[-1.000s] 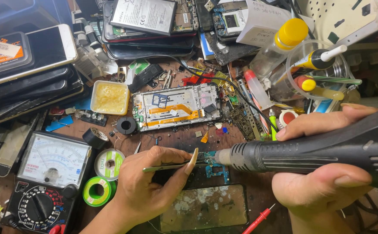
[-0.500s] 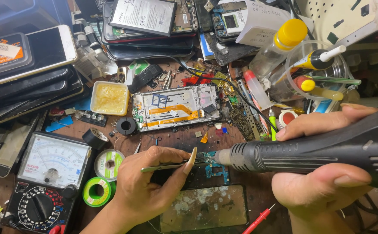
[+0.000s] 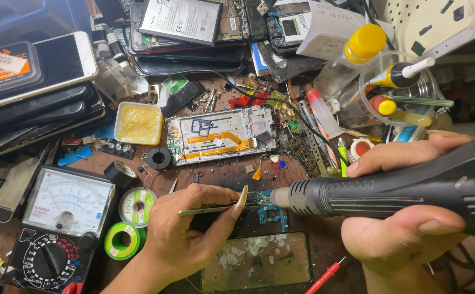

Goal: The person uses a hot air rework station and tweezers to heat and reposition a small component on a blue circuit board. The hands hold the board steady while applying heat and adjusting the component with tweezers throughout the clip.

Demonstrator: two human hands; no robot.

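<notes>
Nearest the camera, a pair of thin metal tweezers (image 3: 210, 208) is pinched in the left hand (image 3: 194, 234), thumb pressed over the blades, the tips laid on a small blue-green circuit board (image 3: 270, 209) that lies on the brown workbench (image 3: 221, 174) between the two hands. The right hand (image 3: 406, 218) is wrapped closed around the ribbed black handle of a hot-air rework gun (image 3: 390, 188), whose metal nozzle is held just beside the board's right edge, almost touching it.

A dull, stained rectangular plate (image 3: 256, 261) lies just in front of the board, with a red probe tip (image 3: 324, 277) at its right. To the left sit an analogue multimeter with a black dial (image 3: 57, 228) and two green solder spools (image 3: 128, 223).

Further back lies an opened phone frame with an orange flex strip (image 3: 221, 135), beside a square tub of yellow flux paste (image 3: 138, 123).

With the nozzle so near, neighbouring parts on the board could be overheated or shifted by the airflow, and a slip of the tweezers could knock a loosened part away among the clutter.
</notes>
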